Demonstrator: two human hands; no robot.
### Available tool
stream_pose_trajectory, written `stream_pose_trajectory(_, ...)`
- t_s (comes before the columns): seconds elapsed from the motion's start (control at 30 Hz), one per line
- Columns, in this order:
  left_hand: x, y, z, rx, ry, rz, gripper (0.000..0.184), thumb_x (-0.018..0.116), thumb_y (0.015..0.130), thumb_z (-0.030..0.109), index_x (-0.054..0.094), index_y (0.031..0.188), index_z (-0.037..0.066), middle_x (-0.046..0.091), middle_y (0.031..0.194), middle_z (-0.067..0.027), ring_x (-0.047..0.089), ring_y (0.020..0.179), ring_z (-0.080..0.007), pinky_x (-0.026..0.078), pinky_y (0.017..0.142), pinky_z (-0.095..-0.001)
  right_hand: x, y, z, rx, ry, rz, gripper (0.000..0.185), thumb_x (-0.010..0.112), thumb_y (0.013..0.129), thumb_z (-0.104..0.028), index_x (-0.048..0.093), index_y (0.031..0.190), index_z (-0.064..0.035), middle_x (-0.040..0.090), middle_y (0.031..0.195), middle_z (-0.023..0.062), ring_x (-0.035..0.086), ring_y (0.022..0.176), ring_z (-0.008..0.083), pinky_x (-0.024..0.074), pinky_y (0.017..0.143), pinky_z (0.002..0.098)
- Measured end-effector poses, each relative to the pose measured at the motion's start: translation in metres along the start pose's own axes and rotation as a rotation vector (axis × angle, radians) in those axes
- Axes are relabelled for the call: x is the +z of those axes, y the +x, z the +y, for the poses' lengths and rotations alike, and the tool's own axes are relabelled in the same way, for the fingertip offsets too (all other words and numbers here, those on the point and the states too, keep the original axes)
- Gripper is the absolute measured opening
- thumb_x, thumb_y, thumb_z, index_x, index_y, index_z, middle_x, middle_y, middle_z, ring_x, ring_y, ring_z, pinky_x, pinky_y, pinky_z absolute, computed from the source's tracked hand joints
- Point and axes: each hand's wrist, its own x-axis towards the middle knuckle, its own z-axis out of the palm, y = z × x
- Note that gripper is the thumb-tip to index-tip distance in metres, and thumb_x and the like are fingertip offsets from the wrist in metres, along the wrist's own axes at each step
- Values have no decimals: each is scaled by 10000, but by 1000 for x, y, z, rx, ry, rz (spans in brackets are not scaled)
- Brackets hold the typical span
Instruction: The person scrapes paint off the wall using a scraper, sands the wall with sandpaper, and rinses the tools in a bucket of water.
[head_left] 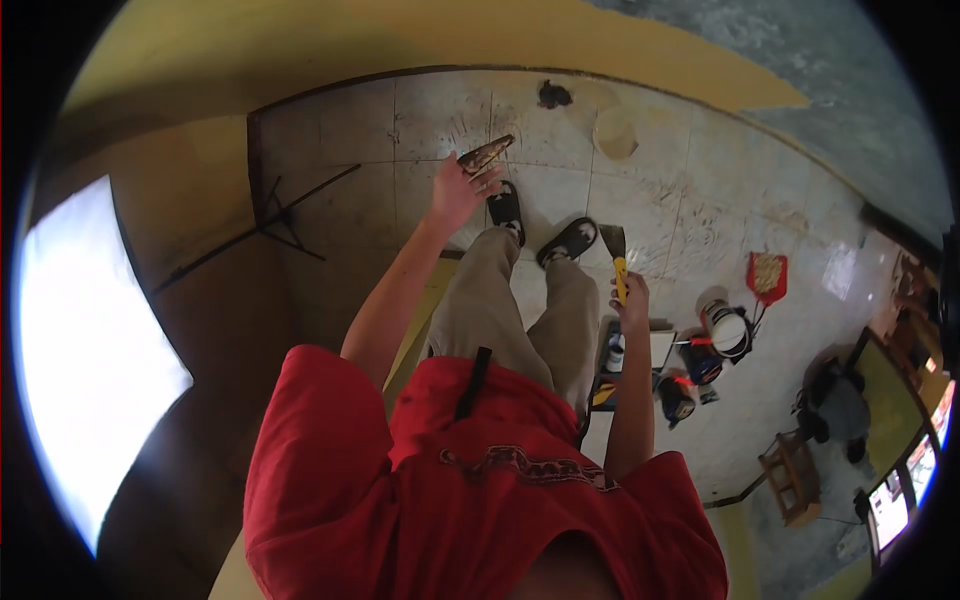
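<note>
My left hand (pixel 465 192) is stretched out ahead over the tiled floor. Between its thumb and fingers sits a flat, tapering brown piece (pixel 487 153) with pale smears; its exact kind does not show. Lower and to the right, my right hand (pixel 631 302) is wrapped round the yellow handle of a putty knife (pixel 619 262). The knife's wide dark blade points away from me, close to my right slipper (pixel 570 240). The two hands are well apart, and neither tool touches a wall.
A thin dark metal stand (pixel 275 225) is at the left. On the right are a red dustpan (pixel 767 277) with pale debris, a white bucket (pixel 728 328) and a wooden stool (pixel 790 478). A round pale disc (pixel 615 134) lies ahead near the yellow wall (pixel 420 40).
</note>
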Motion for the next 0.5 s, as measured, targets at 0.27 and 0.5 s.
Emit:
stream_pose_trajectory(0.27, 21, 96, -93, -150, 84, -104, 459, 362, 970, 396, 503, 1186, 16, 582, 1200, -112, 554, 1122, -303, 428, 950, -474, -13, 121, 28, 22, 115, 103, 303, 507, 869, -199, 526, 1144, -75, 641, 928, 60, 564, 738, 134, 476, 621, 289)
stream_pose_trajectory(0.5, 18, 335, -250, -395, 171, -32, 334, 375, 937, 223, 506, 1125, -19, 582, 1156, -193, 554, 1094, -318, 447, 951, -452, -66, 253, 21, -84, 85, 136, 270, 529, 845, -183, 566, 1092, -80, 655, 886, 58, 573, 710, 119, 471, 599, 271)
